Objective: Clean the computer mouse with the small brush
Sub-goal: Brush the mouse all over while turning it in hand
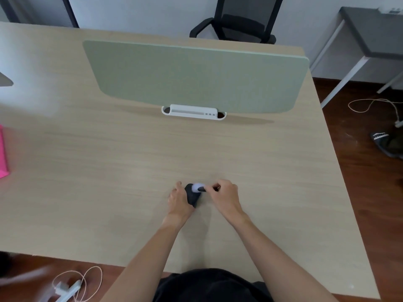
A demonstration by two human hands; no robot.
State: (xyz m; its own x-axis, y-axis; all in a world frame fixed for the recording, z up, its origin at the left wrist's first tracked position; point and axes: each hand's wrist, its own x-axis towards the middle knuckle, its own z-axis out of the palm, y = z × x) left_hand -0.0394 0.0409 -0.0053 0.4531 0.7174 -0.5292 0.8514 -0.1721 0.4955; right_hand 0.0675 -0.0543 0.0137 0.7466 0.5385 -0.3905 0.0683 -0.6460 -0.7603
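A black computer mouse (pixel 192 197) lies on the light wooden desk (pixel 130 162), near the front middle. My left hand (pixel 179 200) grips its left side and covers part of it. My right hand (pixel 224 196) pinches a small brush (pixel 198 187) with a dark handle and a pale, blurred bristle head. The bristle head rests on the far end of the mouse.
A green divider panel (pixel 196 77) stands across the desk's far half in a white clamp (pixel 193 111). A pink object (pixel 3 151) sits at the left edge. A black chair (pixel 237 20) stands behind the desk. Cables lie on the floor at right and lower left.
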